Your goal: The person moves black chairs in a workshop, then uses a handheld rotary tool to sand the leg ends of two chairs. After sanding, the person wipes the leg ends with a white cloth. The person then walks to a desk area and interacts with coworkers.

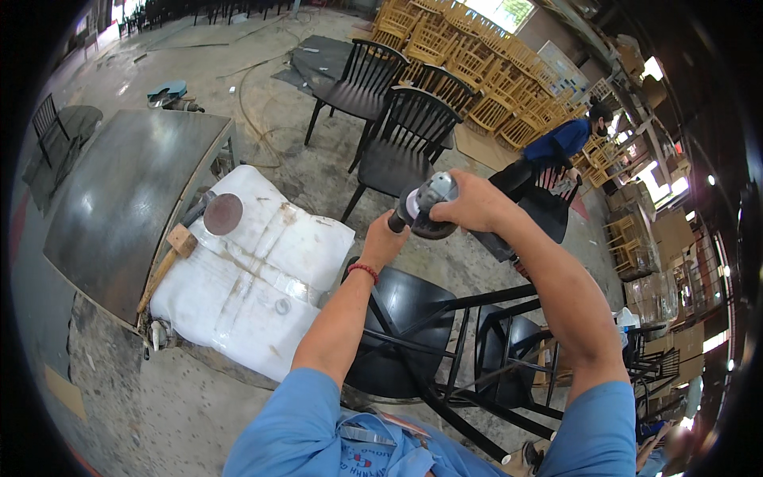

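Note:
My right hand (pixel 475 203) grips the grey body of an angle grinder (pixel 426 205), held up in the air above a black chair (pixel 413 330) that lies tipped on its side in front of me. My left hand (pixel 383 241) is closed around the grinder's black side handle at its left end. The grinder's disc faces down toward the chair's seat. A red band circles my left wrist. Both forearms come up from blue sleeves at the lower edge.
A white padded block (pixel 254 270) lies left of the chair, with a wooden mallet (pixel 168 262) and a round sanding disc (pixel 222 213) on it. A dark metal table (pixel 127 199) stands beyond. Upright black chairs (pixel 405 135), stacked yellow chairs (pixel 469 48) and a person in blue (pixel 556 147) are farther back.

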The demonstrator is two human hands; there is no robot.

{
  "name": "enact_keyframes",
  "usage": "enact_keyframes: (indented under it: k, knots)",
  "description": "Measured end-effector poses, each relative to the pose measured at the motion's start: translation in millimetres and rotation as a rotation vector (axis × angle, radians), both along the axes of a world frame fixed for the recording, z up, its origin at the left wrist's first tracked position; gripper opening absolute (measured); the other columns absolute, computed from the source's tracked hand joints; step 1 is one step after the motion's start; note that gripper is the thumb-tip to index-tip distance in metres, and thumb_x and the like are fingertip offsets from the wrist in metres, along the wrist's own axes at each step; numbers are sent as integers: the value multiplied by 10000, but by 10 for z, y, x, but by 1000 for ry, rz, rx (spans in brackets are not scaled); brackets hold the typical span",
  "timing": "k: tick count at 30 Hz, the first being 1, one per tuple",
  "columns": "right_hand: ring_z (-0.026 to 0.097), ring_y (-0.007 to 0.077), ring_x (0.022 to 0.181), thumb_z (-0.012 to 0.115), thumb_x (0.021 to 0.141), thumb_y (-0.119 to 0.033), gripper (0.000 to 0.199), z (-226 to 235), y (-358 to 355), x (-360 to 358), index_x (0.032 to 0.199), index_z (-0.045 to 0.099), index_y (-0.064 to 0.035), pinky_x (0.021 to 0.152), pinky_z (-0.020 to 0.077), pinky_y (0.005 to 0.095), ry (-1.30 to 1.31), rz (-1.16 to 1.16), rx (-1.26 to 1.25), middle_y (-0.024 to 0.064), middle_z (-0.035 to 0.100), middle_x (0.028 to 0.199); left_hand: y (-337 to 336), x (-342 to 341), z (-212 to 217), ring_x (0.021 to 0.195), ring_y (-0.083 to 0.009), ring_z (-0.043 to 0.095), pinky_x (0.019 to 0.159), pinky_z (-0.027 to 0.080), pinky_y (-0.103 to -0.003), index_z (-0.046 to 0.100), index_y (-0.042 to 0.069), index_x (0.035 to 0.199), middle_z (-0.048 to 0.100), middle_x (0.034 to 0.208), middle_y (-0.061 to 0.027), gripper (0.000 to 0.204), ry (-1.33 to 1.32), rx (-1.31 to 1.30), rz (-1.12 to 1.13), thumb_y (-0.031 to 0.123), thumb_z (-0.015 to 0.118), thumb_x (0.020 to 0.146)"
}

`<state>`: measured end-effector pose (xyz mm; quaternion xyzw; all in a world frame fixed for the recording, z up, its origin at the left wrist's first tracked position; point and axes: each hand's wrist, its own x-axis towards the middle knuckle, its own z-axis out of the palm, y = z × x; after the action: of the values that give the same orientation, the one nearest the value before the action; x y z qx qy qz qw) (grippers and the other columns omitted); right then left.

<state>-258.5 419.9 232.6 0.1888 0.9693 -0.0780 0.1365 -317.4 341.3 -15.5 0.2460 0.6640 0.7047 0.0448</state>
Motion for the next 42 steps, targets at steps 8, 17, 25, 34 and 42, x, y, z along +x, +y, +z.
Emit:
enact_keyframes:
  k: [8, 17, 25, 34, 42]
  knots:
    - [661, 387, 1028, 740, 675, -379, 711, 36, -22, 114, 1225, 561, 35, 881, 535, 414, 20, -79, -53, 261, 675, 1093, 18, -13, 2, 851, -383, 670, 754, 516, -401, 647, 16, 949, 686, 866, -199, 203, 1, -24, 2, 128, 722, 797]
    - [704, 283, 822, 756, 691, -364, 677, 79, 109, 527, 1206, 569, 34, 781, 543, 377, 91, -100, 155, 211, 690, 1017, 23, -28, -46, 810, -302, 652, 742, 511, -387, 639, 1, 963, 683, 856, -157, 239, -9, -55, -2, 164, 712, 804]
    - [658, 179, 696, 762, 756, -299, 512, 922, -37, 2868, 1127, 606, 17, 647, 519, 321, 296, -598, -295, 126, 682, 909, 58, -65, -125, 668, -203, 623, 636, 499, -372, 640, 1, 977, 644, 730, -88, 300, 19, -121, -48, 239, 740, 823]
    - [633, 176, 601, 738, 797, -203, 494, 346, -1612, 5525, 1214, 561, -7, 575, 547, 330, 1123, -988, -547, 79, 638, 832, -504, 664, 339, 1122, -381, 629, 965, 484, -418, 625, -68, 1185, 660, 1128, -282, 602, 266, -784, -411, 402, 715, 819]
    - [673, 257, 642, 706, 890, -238, 405, -926, -2348, 5417, 1191, 501, -62, 588, 601, 417, 1642, -974, -1129, 111, 620, 816, -2447, 3228, 1199, 1092, -333, 645, 938, 512, -395, 481, -32, 1362, 646, 1212, -206, 610, 474, -474, -1357, 386, 636, 945]
